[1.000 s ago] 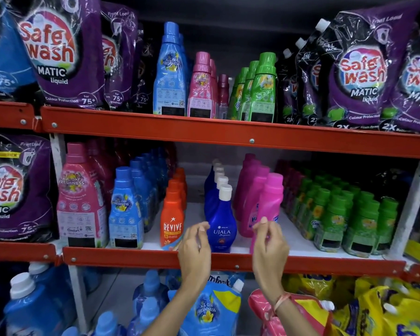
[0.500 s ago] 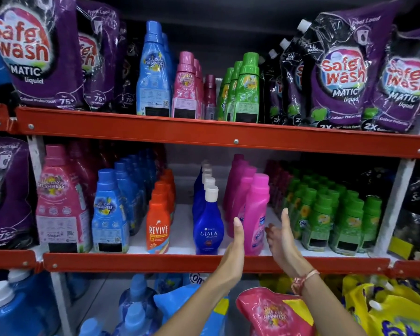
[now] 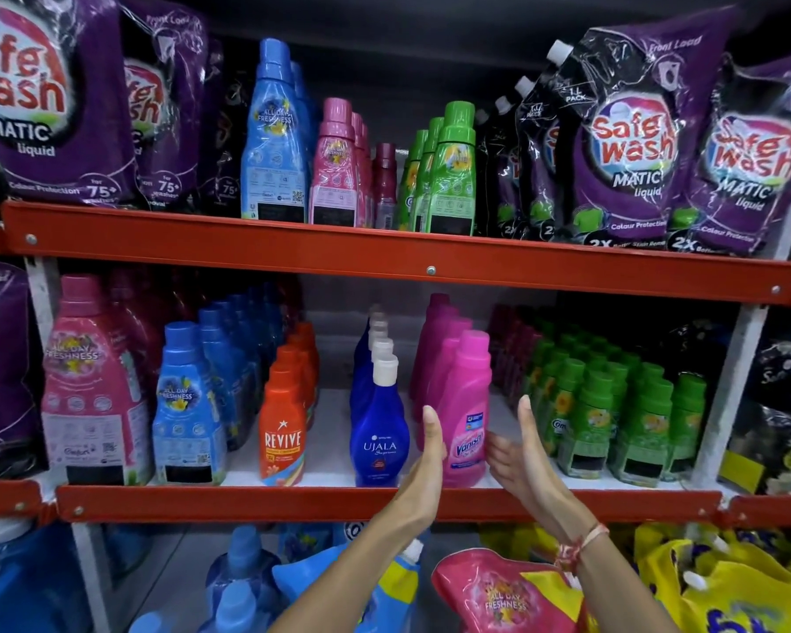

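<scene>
A pink Vanish bottle [image 3: 463, 413] stands at the front of a row of pink bottles on the middle shelf [image 3: 293, 502]. My left hand [image 3: 425, 463] is held flat with straight fingers against the bottle's left side. My right hand [image 3: 524, 454] is flat and upright just to the bottle's right, a small gap between palm and bottle. Neither hand grips anything. A blue Ujala bottle [image 3: 379, 431] with a white cap stands right beside my left hand.
An orange Revive bottle [image 3: 283, 431], blue bottles [image 3: 188, 404] and a large pink bottle [image 3: 93, 386] stand to the left, green bottles [image 3: 613, 413] to the right. The upper shelf [image 3: 430, 262] holds purple Safe Wash pouches [image 3: 631, 143] and bottles. Pouches [image 3: 503, 596] fill the shelf below.
Both hands let go of the pink bottle's front, opened flat and moved to either side of it. The bottle now stands at the shelf front. The view came closer.
</scene>
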### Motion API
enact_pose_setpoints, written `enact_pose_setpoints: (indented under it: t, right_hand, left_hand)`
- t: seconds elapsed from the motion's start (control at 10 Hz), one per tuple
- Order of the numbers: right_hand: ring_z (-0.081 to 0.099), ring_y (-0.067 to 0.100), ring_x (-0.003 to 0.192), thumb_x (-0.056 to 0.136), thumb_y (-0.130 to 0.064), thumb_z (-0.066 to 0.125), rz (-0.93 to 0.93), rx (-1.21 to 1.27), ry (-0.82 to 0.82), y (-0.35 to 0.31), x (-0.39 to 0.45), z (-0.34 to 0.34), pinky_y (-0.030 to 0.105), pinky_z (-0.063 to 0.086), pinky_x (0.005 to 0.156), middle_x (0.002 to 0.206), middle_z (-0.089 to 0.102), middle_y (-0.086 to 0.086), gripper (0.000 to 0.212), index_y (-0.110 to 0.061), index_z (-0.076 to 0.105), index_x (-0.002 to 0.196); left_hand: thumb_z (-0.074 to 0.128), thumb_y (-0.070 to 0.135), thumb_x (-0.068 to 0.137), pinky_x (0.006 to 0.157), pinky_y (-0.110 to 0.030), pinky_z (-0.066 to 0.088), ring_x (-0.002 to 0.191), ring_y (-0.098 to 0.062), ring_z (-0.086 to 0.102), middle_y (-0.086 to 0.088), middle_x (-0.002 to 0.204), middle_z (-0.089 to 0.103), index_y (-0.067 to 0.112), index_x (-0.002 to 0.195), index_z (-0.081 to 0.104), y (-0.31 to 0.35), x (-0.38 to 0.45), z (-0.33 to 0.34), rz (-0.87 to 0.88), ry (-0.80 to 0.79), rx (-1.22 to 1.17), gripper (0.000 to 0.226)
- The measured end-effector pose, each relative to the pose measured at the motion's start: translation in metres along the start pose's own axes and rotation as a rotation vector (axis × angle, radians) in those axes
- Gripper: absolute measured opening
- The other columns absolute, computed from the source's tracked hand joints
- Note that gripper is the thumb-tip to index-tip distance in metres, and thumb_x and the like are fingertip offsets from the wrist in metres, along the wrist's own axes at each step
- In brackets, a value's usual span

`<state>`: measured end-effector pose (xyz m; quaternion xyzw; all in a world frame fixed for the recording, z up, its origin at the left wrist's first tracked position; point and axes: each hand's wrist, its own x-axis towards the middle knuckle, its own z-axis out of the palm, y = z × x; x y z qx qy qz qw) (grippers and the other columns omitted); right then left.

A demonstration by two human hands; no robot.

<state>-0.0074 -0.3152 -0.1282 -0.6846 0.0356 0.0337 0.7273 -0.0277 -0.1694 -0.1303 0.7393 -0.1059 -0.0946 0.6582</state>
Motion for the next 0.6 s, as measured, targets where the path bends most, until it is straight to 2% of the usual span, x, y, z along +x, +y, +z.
enact_pose_setpoints:
  t: [0.1, 0.2, 0.3, 0.4, 0.5, 0.6]
  right_hand:
    - [0.032, 0.026, 0.145, 0.086, -0.073, 0.004, 0.025, -0.045, 0.011, -0.004, -0.007, -0.002, 0.037, 0.021, 0.119, 0.156, 0.031, 0.018, 0.098, 0.0, 0.027, 0.149]
    - [0.033, 0.028, 0.144, 0.085, -0.074, 0.003, 0.042, -0.075, 0.012, -0.005, -0.009, -0.004, 0.038, 0.022, 0.119, 0.156, 0.031, 0.02, 0.101, 0.001, 0.027, 0.148]
    - [0.034, 0.03, 0.144, 0.086, -0.073, 0.005, 0.042, -0.078, 0.02, -0.006, -0.009, -0.007, 0.039, 0.023, 0.118, 0.155, 0.033, 0.022, 0.101, 0.003, 0.028, 0.147]
    - [0.04, 0.03, 0.14, 0.089, -0.07, 0.012, 0.018, -0.145, 0.033, -0.004, -0.008, -0.006, 0.04, 0.026, 0.117, 0.151, 0.04, 0.02, 0.094, 0.002, 0.034, 0.146]
    - [0.064, 0.025, 0.107, 0.094, -0.055, 0.04, -0.146, -0.244, 0.174, 0.004, -0.005, -0.006, 0.04, 0.047, 0.098, 0.113, 0.068, 0.011, 0.063, -0.004, 0.06, 0.125]
    - [0.062, 0.019, 0.071, 0.091, -0.044, 0.055, -0.407, -0.257, 0.432, 0.002, -0.005, -0.013, 0.033, 0.05, 0.071, 0.078, 0.067, 0.004, 0.035, -0.011, 0.068, 0.085]
  left_hand:
    - [-0.002, 0.085, 0.067, 0.115, -0.035, 0.017, 0.141, -0.022, 0.028, -0.009, 0.155, 0.028, 0.015, 0.149, 0.019, 0.0, 0.009, -0.006, -0.033, -0.009, -0.01, 0.11]
    - [-0.006, 0.065, 0.083, 0.116, -0.035, 0.014, 0.142, -0.024, 0.026, -0.012, 0.155, 0.027, 0.012, 0.148, 0.019, 0.004, 0.009, -0.009, -0.024, -0.038, -0.034, 0.088]
    - [-0.004, 0.067, 0.083, 0.117, -0.036, 0.014, 0.143, -0.025, 0.025, -0.013, 0.155, 0.027, 0.01, 0.148, 0.021, -0.003, 0.016, -0.014, -0.037, -0.03, -0.043, 0.09]
    - [0.006, 0.083, 0.071, 0.118, -0.038, 0.017, 0.141, -0.02, 0.03, -0.007, 0.153, 0.033, 0.012, 0.145, 0.029, -0.012, 0.017, -0.017, -0.038, -0.046, 0.023, 0.105]
    - [0.03, 0.073, 0.081, 0.108, -0.031, 0.037, 0.125, -0.012, 0.05, 0.004, 0.13, 0.06, 0.02, 0.128, 0.054, -0.018, 0.012, -0.02, 0.156, 0.033, 0.178, 0.076]
    - [0.038, 0.041, 0.096, 0.085, -0.023, 0.048, 0.095, -0.004, 0.062, 0.011, 0.096, 0.068, 0.026, 0.097, 0.065, -0.017, 0.006, -0.029, 0.459, 0.373, 0.347, 0.031]
